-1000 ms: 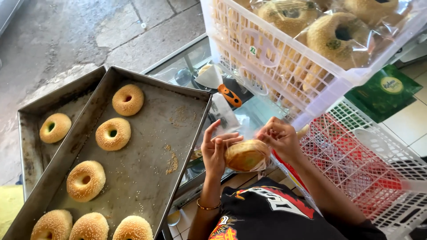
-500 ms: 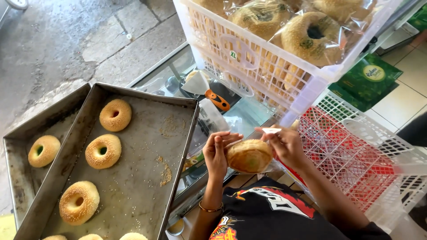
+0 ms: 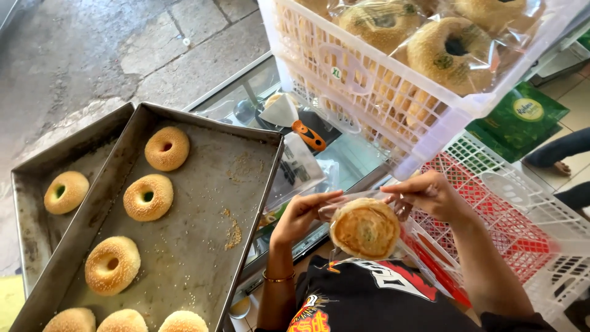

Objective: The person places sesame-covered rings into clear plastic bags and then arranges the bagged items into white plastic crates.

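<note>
- Left hand is raised just left of the round bun; fingers are pinched shut on the edge of the clear plastic bag that wraps the bun.
- Right hand is held just above and right of the bun; thumb and fingers are closed on the opposite edge of the same bag, so the opening is stretched between both hands.
- Bun is seen flat side toward the camera, golden with a pale green centre, hanging in the bag in front of the chest, clear of any surface.
- Left of the bun: a metal baking tray carrying seeded ring buns, with loose sesame scattered on the bare metal. A second tray lies partly beneath it, farther left, holding one ring bun.
- Above the bun: a white plastic crate filled with bagged ring buns. Right of the bun: a red plastic crate and a white one under it.
- Between tray and bun, behind the left hand: a glass counter top with an orange-handled cutter.
- Risk, judged: the bun is carried only by thin film held at two pinch points. If either pinch slips, the bun could drop to the lap or floor.
- Risk, judged: too hard a pull on the edges could tear the film or squash the soft crust.
- Risk, judged: the left elbow sits near the tray corner, so a nudge could shift the overhanging tray.
</note>
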